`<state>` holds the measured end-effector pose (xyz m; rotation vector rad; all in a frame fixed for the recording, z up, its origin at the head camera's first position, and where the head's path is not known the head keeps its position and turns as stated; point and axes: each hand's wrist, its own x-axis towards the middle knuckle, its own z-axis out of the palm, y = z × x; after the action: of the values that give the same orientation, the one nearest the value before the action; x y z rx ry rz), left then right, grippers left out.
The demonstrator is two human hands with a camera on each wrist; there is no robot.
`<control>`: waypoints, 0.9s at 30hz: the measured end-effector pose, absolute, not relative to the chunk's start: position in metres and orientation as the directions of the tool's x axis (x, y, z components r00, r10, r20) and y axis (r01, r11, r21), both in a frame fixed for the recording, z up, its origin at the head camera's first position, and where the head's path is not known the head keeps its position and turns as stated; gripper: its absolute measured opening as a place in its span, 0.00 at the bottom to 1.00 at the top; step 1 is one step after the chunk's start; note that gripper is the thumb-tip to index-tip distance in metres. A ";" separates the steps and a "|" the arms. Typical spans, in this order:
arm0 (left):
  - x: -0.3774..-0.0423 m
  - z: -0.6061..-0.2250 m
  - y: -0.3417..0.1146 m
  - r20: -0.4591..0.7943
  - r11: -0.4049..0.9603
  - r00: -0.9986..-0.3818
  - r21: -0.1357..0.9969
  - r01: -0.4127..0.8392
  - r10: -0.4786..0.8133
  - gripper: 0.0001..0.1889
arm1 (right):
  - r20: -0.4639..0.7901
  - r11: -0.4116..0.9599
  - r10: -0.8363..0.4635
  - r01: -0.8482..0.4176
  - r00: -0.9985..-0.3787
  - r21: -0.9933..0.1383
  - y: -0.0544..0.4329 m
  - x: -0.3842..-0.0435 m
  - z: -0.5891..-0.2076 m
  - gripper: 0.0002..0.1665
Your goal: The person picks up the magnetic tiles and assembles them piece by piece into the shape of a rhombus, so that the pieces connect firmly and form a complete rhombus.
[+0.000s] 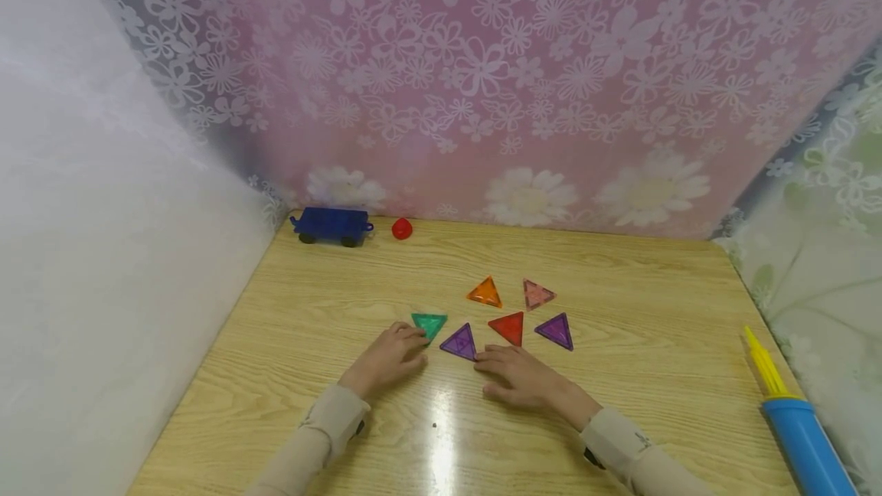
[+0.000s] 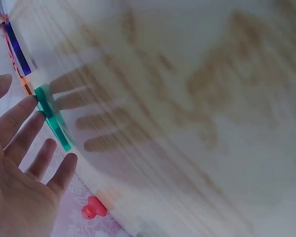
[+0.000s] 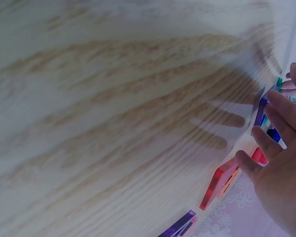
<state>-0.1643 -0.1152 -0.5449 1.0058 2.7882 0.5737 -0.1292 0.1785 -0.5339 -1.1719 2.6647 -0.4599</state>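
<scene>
Fingers loosely spread, the left hand touches a green triangular tile, the right hand a purple triangular tile, likely steadying them.

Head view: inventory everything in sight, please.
Triangles: 6, green, orange, pink, red, two purple, mid-table
Wheeled base: 1, blue, far-left corner
Small piece: 1, red, beside the base
Pump-like tool: 1, blue and yellow, right edge
Table: 1, light wood, beneath
Backdrop: 1, pink floral, behind table
Side surfaces: 2, pale, left and right
Left hand: 1, bare, at green triangle
Right hand: 1, bare, at left purple triangle
Sleeves: 2, beige, forearms, dark pieces at cuffs
</scene>
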 end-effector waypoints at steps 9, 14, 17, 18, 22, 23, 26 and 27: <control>-0.162 -0.547 -0.115 0.030 0.694 -0.760 0.386 0.607 0.649 0.17 | -0.030 0.618 -0.755 -0.696 -0.655 -0.366 0.182 -0.127 -0.534 0.26; -0.161 -0.548 -0.115 0.049 0.681 -0.753 0.393 0.619 0.656 0.15 | -0.010 0.609 -0.757 -0.699 -0.654 -0.375 0.183 -0.126 -0.534 0.25; -0.162 -0.546 -0.115 0.047 0.682 -0.761 0.412 0.605 0.647 0.16 | 0.005 0.617 -0.737 -0.677 -0.676 -0.401 0.182 -0.127 -0.534 0.25; -0.163 -0.546 -0.115 0.045 0.684 -0.767 0.419 0.597 0.641 0.17 | 0.010 0.625 -0.724 -0.662 -0.690 -0.414 0.181 -0.128 -0.533 0.25; -0.169 -0.542 -0.115 0.029 0.705 -0.794 0.440 0.556 0.608 0.23 | 0.037 0.650 -0.650 -0.581 -0.759 -0.489 0.176 -0.134 -0.531 0.29; -0.171 -0.541 -0.115 0.018 0.712 -0.801 0.448 0.541 0.598 0.25 | 0.038 0.653 -0.632 -0.558 -0.774 -0.511 0.175 -0.136 -0.531 0.30; -0.177 -0.539 -0.114 -0.020 0.728 -0.817 0.467 0.502 0.577 0.30 | 0.028 0.650 -0.587 -0.492 -0.809 -0.580 0.171 -0.142 -0.531 0.34; -0.179 -0.538 -0.114 -0.034 0.731 -0.820 0.474 0.490 0.572 0.31 | 0.025 0.646 -0.580 -0.479 -0.814 -0.594 0.170 -0.144 -0.532 0.35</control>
<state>-0.1795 -0.1140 -0.5383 0.8530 2.7555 0.6789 -0.1438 0.1697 -0.5315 -0.8752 2.6963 -0.8992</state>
